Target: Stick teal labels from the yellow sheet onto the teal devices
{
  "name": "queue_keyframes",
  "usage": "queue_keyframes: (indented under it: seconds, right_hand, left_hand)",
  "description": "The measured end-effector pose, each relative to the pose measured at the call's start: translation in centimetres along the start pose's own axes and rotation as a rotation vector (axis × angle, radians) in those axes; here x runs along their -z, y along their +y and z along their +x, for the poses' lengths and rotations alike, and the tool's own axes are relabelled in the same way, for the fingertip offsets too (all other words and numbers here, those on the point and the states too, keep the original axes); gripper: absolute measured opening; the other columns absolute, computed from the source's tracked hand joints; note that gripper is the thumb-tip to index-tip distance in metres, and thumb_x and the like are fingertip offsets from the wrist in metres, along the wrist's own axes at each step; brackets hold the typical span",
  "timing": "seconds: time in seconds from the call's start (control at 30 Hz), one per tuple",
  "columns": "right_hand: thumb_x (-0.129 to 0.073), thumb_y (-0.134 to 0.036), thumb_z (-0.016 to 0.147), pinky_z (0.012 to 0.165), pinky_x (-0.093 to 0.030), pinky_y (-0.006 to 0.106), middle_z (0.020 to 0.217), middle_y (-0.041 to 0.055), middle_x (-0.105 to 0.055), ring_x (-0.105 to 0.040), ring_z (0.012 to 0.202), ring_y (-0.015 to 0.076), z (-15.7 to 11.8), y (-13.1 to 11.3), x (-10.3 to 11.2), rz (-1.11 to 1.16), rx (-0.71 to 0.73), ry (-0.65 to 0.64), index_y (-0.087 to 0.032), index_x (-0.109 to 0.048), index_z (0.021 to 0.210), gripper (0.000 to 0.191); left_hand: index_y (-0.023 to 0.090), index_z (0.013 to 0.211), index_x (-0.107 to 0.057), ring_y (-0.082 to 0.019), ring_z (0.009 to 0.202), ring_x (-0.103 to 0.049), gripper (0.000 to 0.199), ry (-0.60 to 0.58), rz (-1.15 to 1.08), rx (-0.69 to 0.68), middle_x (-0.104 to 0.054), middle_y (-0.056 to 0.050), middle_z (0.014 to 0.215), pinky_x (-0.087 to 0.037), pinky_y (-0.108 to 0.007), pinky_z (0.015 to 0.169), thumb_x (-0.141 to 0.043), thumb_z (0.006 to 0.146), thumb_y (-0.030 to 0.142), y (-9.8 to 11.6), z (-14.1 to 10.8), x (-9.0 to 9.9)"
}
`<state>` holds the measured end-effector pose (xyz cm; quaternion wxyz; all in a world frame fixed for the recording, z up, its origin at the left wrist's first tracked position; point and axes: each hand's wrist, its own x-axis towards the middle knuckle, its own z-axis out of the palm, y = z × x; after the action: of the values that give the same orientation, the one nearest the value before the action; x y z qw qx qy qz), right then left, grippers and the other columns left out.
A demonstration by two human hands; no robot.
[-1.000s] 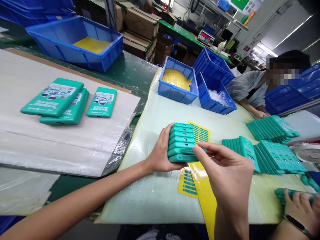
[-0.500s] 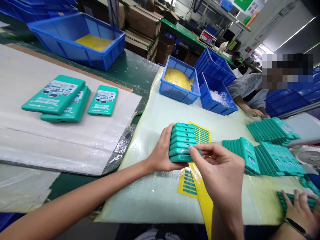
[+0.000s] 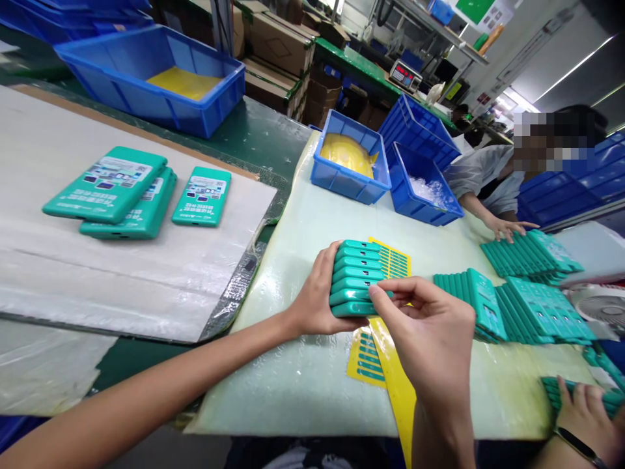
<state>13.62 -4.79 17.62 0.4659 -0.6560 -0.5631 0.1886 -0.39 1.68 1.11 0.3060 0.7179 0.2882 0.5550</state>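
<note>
In the head view, the left hand point(image 3: 317, 293) gripped a stack point(image 3: 356, 272) of smooth, round-edged green slabs over the glossy mat point(image 3: 273, 384); the right hand point(image 3: 430, 332) pinched a thin strip point(image 3: 390, 296) at its edge, the fingertips hiding most.

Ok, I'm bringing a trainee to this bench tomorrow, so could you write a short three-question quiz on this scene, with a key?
1. Multiple choice: what does the left hand of the camera wearer hold?
A) a blue bin
B) a stack of green devices
C) a cardboard box

2. True or false: the wearer's right hand is inside a blue bin.

3. Fill in: the sheet that shows just beyond the held stack is ____ with rows of green strips.

Key:
1. B.
2. False; its thumb and fingertips are at the lower part of the stack.
3. Yellow.
</note>
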Motion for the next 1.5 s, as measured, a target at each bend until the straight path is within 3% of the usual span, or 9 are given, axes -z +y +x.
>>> queue_keyframes:
  seconds: [0.2, 0.33, 0.57, 0.67, 0.83, 0.97, 1.07, 1.23, 1.5]
  right_hand:
    - [-0.086, -0.04, 0.085, 0.048, -0.047, 0.024, 0.066, 0.0021, -0.07, -0.06, 0.051, 0.0134, 0.7, 0.9, 0.5, -0.105, -0.011, -0.136, -0.018, -0.086, 0.086, 0.023]
    - [-0.092, -0.049, 0.078, 0.051, -0.037, 0.027, 0.056, -0.0062, -0.053, -0.049, 0.051, 0.0142, 2.7, 1.1, 1.5, -0.219, -0.045, -0.195, -0.014, -0.083, 0.125, 0.059]
    - [-0.096, -0.059, 0.085, 0.044, -0.043, 0.026, 0.069, -0.0093, -0.058, -0.055, 0.046, 0.0136, 3.5, 3.7, 2.5, 0.232, -0.321, -0.506, -0.011, -0.05, 0.167, 0.106]
    - [-0.082, -0.065, 0.101, 0.044, -0.048, 0.026, 0.07, -0.0087, -0.057, -0.06, 0.044, 0.014, 2.5, 4.4, 2.1, 0.32, -0.32, -0.579, -0.012, -0.056, 0.163, 0.085]
    - [-0.094, -0.058, 0.089, 0.047, -0.05, 0.027, 0.075, -0.0078, -0.058, -0.059, 0.047, 0.013, 2.9, 4.9, 2.0, 0.269, -0.266, -0.531, -0.018, -0.063, 0.166, 0.092]
    - [-0.064, -0.046, 0.105, 0.069, -0.061, 0.036, 0.079, 0.0071, -0.076, -0.073, 0.063, 0.0226, 6.8, 9.2, 3.7, -0.191, -0.276, -0.045, -0.011, -0.087, 0.116, 0.043]
    - [-0.068, -0.021, 0.091, 0.091, -0.061, 0.046, 0.086, 0.0186, -0.082, -0.082, 0.089, 0.0368, 9.2, 13.8, 4.8, -0.391, -0.36, 0.097, -0.01, -0.087, 0.089, 0.022]
    - [-0.075, -0.017, 0.084, 0.09, -0.061, 0.044, 0.098, 0.0196, -0.087, -0.083, 0.094, 0.0378, 8.7, 18.1, 3.1, -0.421, -0.364, -0.003, -0.015, -0.088, 0.083, 0.014]
    - [-0.072, -0.013, 0.081, 0.099, -0.059, 0.04, 0.113, 0.0152, -0.085, -0.075, 0.097, 0.0277, 8.0, 19.9, 2.1, -0.38, -0.245, -0.106, -0.013, -0.086, 0.108, 0.031]
  left_hand:
    - [0.031, 0.185, -0.006, -0.052, 0.157, -0.049, 0.154, -0.029, 0.014, 0.038, -0.04, -0.022, 0.171, -0.047, -0.073, 0.132, -0.105, 0.071, 0.063, 0.1, -0.1, 0.1]
    - [0.031, 0.185, -0.007, -0.052, 0.155, -0.051, 0.152, -0.03, 0.019, 0.017, -0.042, -0.022, 0.169, -0.049, -0.074, 0.13, -0.104, 0.073, 0.066, 0.0, 0.0, 0.1]
    - [0.03, 0.185, -0.01, -0.052, 0.157, -0.05, 0.147, -0.032, 0.019, 0.008, -0.043, -0.023, 0.169, -0.048, -0.075, 0.13, -0.101, 0.076, 0.068, -0.2, -0.1, 0.4]
    - [0.028, 0.186, -0.009, -0.053, 0.159, -0.049, 0.147, -0.035, 0.038, 0.003, -0.042, -0.024, 0.172, -0.047, -0.076, 0.131, -0.1, 0.077, 0.068, -0.4, -0.2, 0.6]
    - [0.029, 0.187, -0.009, -0.053, 0.159, -0.052, 0.145, -0.046, 0.074, -0.001, -0.044, -0.025, 0.173, -0.05, -0.077, 0.129, -0.1, 0.079, 0.064, -0.4, -0.1, 1.0]
    - [0.028, 0.188, -0.009, -0.053, 0.156, -0.056, 0.143, -0.038, 0.128, -0.006, -0.047, -0.026, 0.17, -0.052, -0.078, 0.126, -0.097, 0.082, 0.069, -0.4, 0.0, 1.2]
    - [0.027, 0.188, -0.009, -0.052, 0.153, -0.059, 0.141, -0.038, 0.138, -0.002, -0.051, -0.026, 0.166, -0.056, -0.075, 0.123, -0.094, 0.084, 0.071, -0.4, 0.0, 1.3]
    - [0.027, 0.188, -0.009, -0.052, 0.153, -0.06, 0.144, -0.046, 0.125, 0.001, -0.051, -0.026, 0.166, -0.055, -0.075, 0.124, -0.097, 0.082, 0.069, -0.4, 0.0, 1.3]
    - [0.027, 0.188, -0.009, -0.052, 0.157, -0.056, 0.149, -0.047, 0.11, 0.019, -0.048, -0.026, 0.171, -0.052, -0.074, 0.128, -0.1, 0.078, 0.068, -0.7, -0.4, 1.3]
